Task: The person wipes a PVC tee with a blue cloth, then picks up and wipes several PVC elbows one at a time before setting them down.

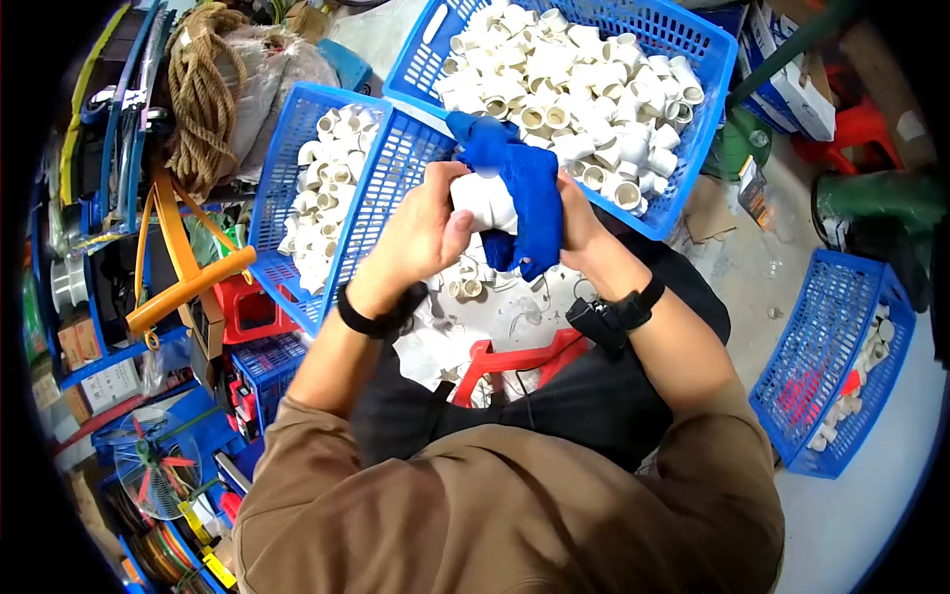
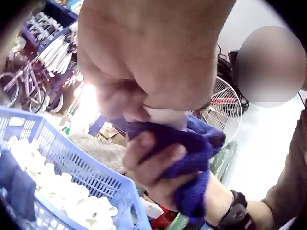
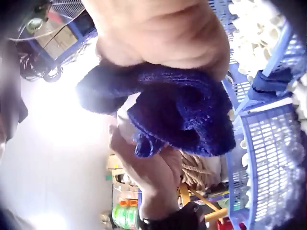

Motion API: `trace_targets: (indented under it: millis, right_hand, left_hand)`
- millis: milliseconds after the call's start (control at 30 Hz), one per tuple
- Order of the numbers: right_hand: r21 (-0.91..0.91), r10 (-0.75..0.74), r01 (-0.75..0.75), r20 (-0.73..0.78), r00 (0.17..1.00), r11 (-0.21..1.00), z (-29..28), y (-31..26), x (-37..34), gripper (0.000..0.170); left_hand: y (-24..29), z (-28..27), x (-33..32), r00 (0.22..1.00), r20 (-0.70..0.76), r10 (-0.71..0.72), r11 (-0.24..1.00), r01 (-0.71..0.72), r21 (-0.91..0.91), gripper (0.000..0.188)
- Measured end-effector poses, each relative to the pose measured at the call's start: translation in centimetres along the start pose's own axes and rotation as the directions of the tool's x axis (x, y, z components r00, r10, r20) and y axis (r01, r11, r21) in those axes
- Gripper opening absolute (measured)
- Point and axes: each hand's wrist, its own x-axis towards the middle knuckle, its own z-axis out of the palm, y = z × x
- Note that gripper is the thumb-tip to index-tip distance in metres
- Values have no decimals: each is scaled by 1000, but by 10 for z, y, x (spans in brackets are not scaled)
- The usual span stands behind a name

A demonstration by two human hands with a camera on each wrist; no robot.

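In front of the lap, my left hand [image 1: 421, 228] grips a white plastic pipe fitting [image 1: 485, 203], the thumb lying along its near side. My right hand [image 1: 589, 233] holds a bright blue cloth [image 1: 535, 193] against the fitting's right side. Seen from the left wrist, the right fingers [image 2: 156, 165] curl over the cloth, with a small white part of the fitting showing above it. The cloth [image 3: 192, 110] hangs in thick folds below the right hand in the right wrist view, hiding most of the fitting.
Ahead stands a large blue basket [image 1: 711, 129] heaped with white fittings, a smaller one [image 1: 366, 213] beside it at left. A darker blue cloth [image 3: 271, 86] hangs over a basket rim. A red stool [image 1: 485, 371] shows between the legs; another blue basket [image 1: 807, 346] stands right.
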Motion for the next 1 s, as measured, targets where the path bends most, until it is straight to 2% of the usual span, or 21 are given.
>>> trace_targets:
  millis: [33, 133, 167, 200, 233, 267, 333, 367, 400, 433, 467, 500, 533, 600, 667, 700, 733, 800, 833, 933, 1000]
  right_hand:
    - [50, 84, -87, 59, 995, 995, -5, 0, 1, 38]
    - [91, 229, -243, 135, 964, 966, -5, -4, -3, 37]
    - [92, 290, -305, 142, 946, 948, -1, -8, -3, 37]
    - [92, 284, -300, 149, 947, 950, -2, 0, 0, 37]
    - [85, 170, -177, 83, 982, 980, -7, 15, 5, 36]
    - [69, 51, -52, 17, 999, 996, -4, 18, 7, 35]
    - [-318, -152, 126, -59, 987, 940, -29, 39, 26, 36]
    - [-661, -326, 210, -56, 944, 721, -13, 22, 17, 40]
    - [-897, -481, 224, 15, 877, 381, 6, 7, 7, 44]
    - [-883, -585, 320, 65, 808, 345, 13, 11, 5, 49]
    - [-881, -580, 323, 70, 812, 345, 17, 12, 0, 49]
    - [-881, -491, 277, 60, 869, 383, 22, 11, -4, 49]
    - [-881, -393, 227, 52, 918, 415, 27, 10, -7, 49]
    - [-880, -319, 247, 117, 941, 405, 29, 13, -10, 56]
    - [-756, -533, 540, 304, 790, 369, 26, 24, -9, 60]
    - [-736, -593, 594, 330, 734, 326, 24, 26, -10, 64]
    - [-720, -596, 612, 346, 725, 327, 20, 27, -9, 67]
    - [-603, -660, 752, 454, 599, 267, 13, 26, 1, 74]
    - [-485, -711, 803, 423, 561, 346, 32, 19, -2, 79]
    - [-501, -447, 856, 741, 501, 127, 27, 12, 2, 81]
    - [-508, -465, 848, 721, 514, 151, 33, 16, -5, 75]
  left_hand:
    - [-1, -8, -1, 994, 102, -26, 997, 33, -74, 50]
    - [-14, -9, -11, 991, 123, 52, 983, -29, -184, 50]
    - [-18, -5, -13, 991, 122, 57, 984, -35, -175, 50]
    - [-21, 1, -14, 999, -6, 40, 986, -41, -161, 46]
    - [-20, 6, -12, 991, -134, 27, 988, -46, -147, 42]
    - [-2, 21, -5, 920, -384, -79, 993, 37, -115, 32]
    - [7, 33, -11, 767, -331, -550, 822, 426, -379, 28]
    - [2, 45, -15, 726, -328, -604, 739, 357, -571, 32]
    - [-3, 46, -24, 678, -139, -722, 560, 455, -692, 38]
    - [12, 45, -20, 604, -109, -790, 426, 412, -806, 42]
    - [30, 43, -10, 529, -63, -846, 283, 346, -895, 47]
    - [37, 39, -5, 579, -116, -807, 306, 242, -921, 50]
    - [35, 37, -7, 572, -124, -811, 308, 237, -921, 50]
    - [23, 32, -10, 588, -280, -759, 527, 300, -795, 50]
    - [26, 19, -8, 584, -386, -714, 637, 313, -705, 63]
    - [25, 12, -14, 648, -376, -662, 688, 327, -648, 71]
    - [22, 4, -21, 708, -358, -608, 736, 334, -589, 80]
    - [15, -5, -31, 839, -230, -494, 814, 353, -462, 104]
    - [12, -6, -34, 888, -151, -435, 815, 316, -485, 107]
    - [21, -11, -34, 953, -7, -304, 877, 277, -393, 110]
    - [10, -12, -34, 883, 154, -443, 606, 422, -674, 107]
